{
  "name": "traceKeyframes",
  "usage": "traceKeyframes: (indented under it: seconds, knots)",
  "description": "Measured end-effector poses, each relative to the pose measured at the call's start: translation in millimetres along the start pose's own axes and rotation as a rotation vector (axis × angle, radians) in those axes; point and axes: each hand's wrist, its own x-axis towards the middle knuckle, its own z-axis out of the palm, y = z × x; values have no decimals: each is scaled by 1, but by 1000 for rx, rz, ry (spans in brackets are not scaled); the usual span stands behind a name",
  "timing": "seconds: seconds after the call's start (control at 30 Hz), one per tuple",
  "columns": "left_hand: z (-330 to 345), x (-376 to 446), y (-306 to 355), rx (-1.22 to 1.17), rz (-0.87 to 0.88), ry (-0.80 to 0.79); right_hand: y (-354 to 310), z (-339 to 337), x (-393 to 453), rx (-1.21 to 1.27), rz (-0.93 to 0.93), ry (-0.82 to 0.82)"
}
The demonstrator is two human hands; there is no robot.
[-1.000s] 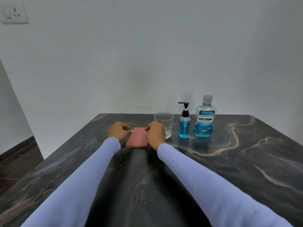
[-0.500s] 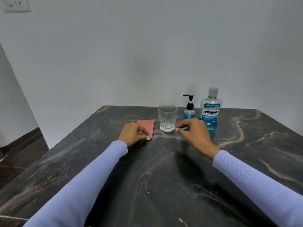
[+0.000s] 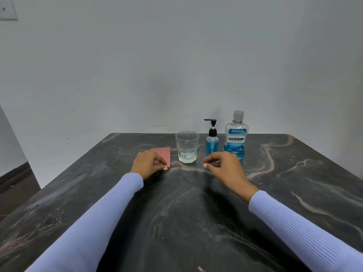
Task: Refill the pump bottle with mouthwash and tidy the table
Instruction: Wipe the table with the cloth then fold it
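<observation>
A small pump bottle (image 3: 212, 144) with a black pump holds blue liquid and stands at the back of the dark marble table (image 3: 176, 213). Right of it stands a Listerine mouthwash bottle (image 3: 236, 138), capped, with blue liquid low in it. Left of the pump bottle is a clear glass (image 3: 187, 147). A folded pink cloth (image 3: 164, 152) lies left of the glass. My left hand (image 3: 150, 163) rests on the cloth's near edge, fingertips pinching it. My right hand (image 3: 225, 165) hovers in front of the two bottles, fingers curled loosely, holding nothing.
A pale wall rises just behind the table's far edge. A thin wire (image 3: 155, 127) trails along that edge. A wall socket (image 3: 6, 10) sits at the top left. The floor drops away on the left side.
My right hand has left the cloth and moved right, in front of the bottles. My left hand stays on the cloth. The camera has shifted slightly.
</observation>
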Motion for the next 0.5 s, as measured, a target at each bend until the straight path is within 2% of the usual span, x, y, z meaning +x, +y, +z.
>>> traceKeyframes:
  seconds: [0.17,0.5]
  knots:
    - [-7,-2,-13,103,39,-124,6,-2,-5,-5,0,0]
    - [-4,-5,-2,203,63,-74,5,-5,-10,-14,31,-21]
